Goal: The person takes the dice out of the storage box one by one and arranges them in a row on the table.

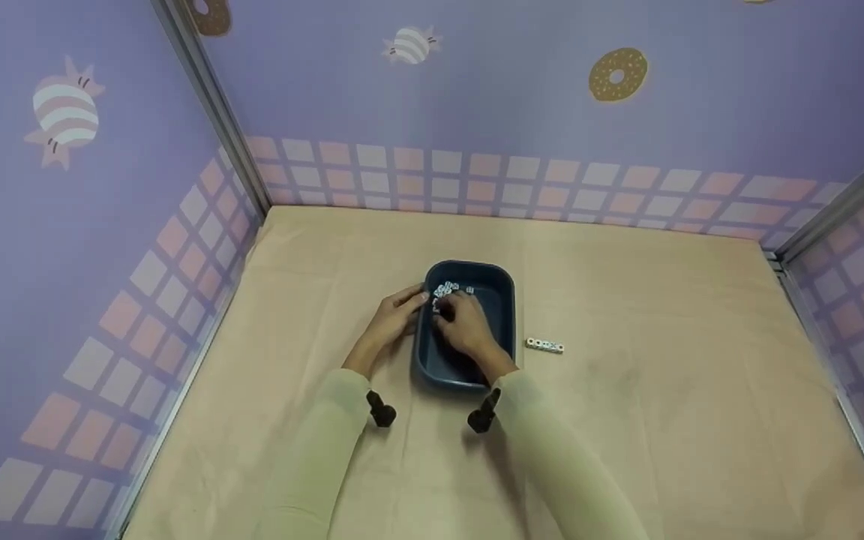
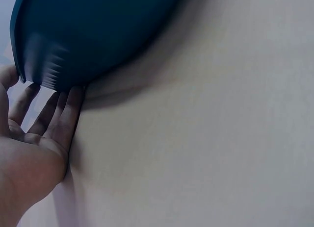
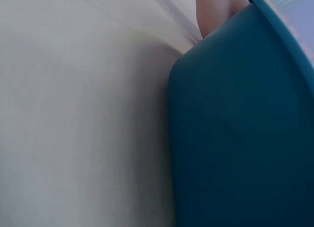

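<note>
A dark blue rectangular tub [image 1: 503, 319] stands on the cloth-covered table. Small white dice with dark marks [image 1: 445, 289] are gathered at its far left end. My left hand [image 1: 394, 316] rests against the tub's left side, thumb at the rim; in the left wrist view its fairly straight fingers [image 2: 61, 116] touch the outer wall. Inside the tub, my right hand [image 1: 466, 324] reaches down at the dice with bent fingers. Whether it pinches a die is hidden. The right wrist view shows mainly the tub's outer wall [image 3: 235, 124].
A short row of dice [image 1: 544, 346] lies on the beige tablecloth [image 1: 664, 375] to the right of the tub. Purple patterned walls [image 1: 492, 97] enclose the table at the back and both sides. Dark wrist cameras [image 1: 382, 410] stick out from the sleeves.
</note>
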`<state>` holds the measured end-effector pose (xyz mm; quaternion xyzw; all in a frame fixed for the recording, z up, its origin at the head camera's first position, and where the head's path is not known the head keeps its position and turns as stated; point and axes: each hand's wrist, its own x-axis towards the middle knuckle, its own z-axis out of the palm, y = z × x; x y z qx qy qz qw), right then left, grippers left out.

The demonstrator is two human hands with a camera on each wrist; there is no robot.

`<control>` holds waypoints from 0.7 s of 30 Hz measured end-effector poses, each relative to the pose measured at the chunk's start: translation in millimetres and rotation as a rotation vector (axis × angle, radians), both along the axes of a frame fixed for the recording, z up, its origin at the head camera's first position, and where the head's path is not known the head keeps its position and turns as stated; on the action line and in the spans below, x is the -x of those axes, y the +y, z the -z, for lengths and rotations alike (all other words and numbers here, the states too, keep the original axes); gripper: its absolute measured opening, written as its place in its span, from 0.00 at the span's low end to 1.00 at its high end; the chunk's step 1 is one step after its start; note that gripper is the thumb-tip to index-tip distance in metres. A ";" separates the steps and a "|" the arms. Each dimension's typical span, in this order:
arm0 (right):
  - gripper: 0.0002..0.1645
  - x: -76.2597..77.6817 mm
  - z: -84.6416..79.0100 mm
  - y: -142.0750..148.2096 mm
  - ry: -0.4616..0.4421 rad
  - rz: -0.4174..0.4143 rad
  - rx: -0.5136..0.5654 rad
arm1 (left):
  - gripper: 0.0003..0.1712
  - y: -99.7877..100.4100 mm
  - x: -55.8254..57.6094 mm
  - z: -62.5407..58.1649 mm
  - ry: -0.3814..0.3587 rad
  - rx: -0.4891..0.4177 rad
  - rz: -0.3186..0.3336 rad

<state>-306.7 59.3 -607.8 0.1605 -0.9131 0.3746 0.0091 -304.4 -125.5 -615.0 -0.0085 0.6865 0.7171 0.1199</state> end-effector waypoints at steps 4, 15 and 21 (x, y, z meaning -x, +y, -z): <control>0.12 -0.7 2.5 -0.4 -0.014 -0.002 -0.028 | 0.30 -0.3 -1.2 2.2 -0.004 0.008 0.005; 0.07 -2.2 2.4 -2.7 -0.026 -0.036 -0.075 | 0.31 -1.8 -1.0 2.2 0.016 0.035 -0.013; 0.09 0.4 -1.7 -2.9 -0.013 -0.041 -0.108 | 0.30 -2.0 3.4 -1.2 0.026 0.075 -0.007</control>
